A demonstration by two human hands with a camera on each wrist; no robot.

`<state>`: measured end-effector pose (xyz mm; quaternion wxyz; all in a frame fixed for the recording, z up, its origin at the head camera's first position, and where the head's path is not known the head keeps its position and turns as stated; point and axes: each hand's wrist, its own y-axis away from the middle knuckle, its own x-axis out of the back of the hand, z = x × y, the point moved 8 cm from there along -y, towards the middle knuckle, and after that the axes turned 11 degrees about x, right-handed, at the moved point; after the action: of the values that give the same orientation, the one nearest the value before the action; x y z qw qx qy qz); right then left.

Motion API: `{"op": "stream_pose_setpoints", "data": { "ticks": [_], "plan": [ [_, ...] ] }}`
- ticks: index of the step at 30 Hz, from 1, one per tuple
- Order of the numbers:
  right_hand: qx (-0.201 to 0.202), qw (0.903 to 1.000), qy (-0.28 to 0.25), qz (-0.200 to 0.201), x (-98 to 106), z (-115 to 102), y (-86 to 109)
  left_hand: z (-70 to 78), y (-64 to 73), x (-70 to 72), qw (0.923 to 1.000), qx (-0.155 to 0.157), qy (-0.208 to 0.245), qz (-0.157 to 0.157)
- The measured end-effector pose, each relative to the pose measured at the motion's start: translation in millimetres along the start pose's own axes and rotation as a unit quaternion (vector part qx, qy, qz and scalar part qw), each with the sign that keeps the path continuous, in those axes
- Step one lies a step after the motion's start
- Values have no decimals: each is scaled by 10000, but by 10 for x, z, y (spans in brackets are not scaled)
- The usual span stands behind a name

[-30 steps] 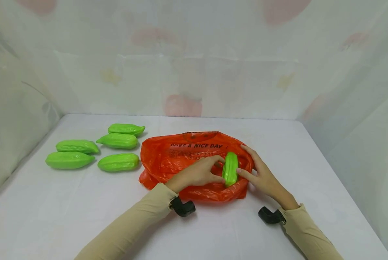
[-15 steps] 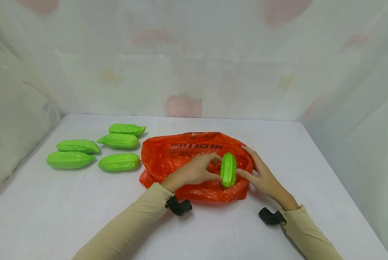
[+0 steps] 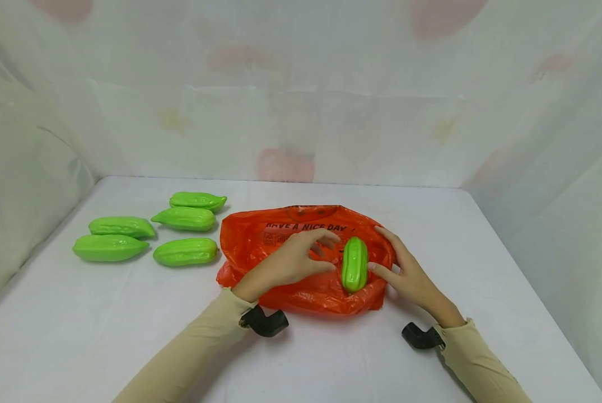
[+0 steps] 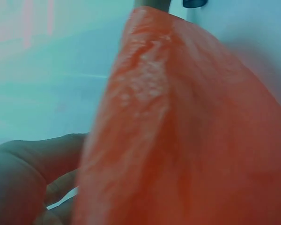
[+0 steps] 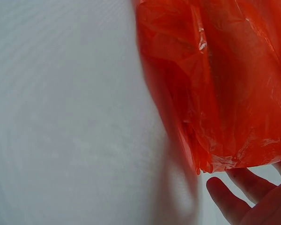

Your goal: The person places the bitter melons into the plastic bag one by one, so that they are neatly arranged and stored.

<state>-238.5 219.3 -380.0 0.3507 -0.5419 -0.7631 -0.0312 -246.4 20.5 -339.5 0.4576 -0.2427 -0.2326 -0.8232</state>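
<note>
A red plastic bag (image 3: 290, 296) lies with its mouth spread in the middle of the table, black lettering on its far inner side. One green bitter melon (image 3: 354, 264) rests inside near the right end, its length pointing away from me. My left hand (image 3: 287, 263) hovers over the bag to the left of this melon, apart from it, thumb and fingers spread around nothing. At the bag's right rim my right hand (image 3: 406, 274) holds the plastic, thumb inside by the melon and fingers along the outer side. Red plastic (image 4: 178, 131) covers much of the left wrist view.
Several more bitter melons lie left of the bag: a nearer one (image 3: 186, 252), a pair behind it (image 3: 185, 218), and a pair farther left (image 3: 110, 248). A white cloth covers the table (image 3: 432, 218); patterned curtain walls (image 3: 301, 123) stand around it.
My left hand has let go of the bitter melon and drawn back to the left. The melon shifted slightly left and stays in the bag. The right hand keeps its place at the rim.
</note>
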Motion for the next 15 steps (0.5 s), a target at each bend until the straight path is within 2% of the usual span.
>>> {"op": "stream_pose_setpoints", "data": {
  "ticks": [7, 15],
  "plan": [
    [43, 10000, -14, 31, 1, 10, 0, -2, 144, 188, 9987, -242, 212, 384],
    [5, 10000, -16, 32, -3, 22, 4, -70, 280, 312, 9970, -277, 321, 648]
  ]
}}
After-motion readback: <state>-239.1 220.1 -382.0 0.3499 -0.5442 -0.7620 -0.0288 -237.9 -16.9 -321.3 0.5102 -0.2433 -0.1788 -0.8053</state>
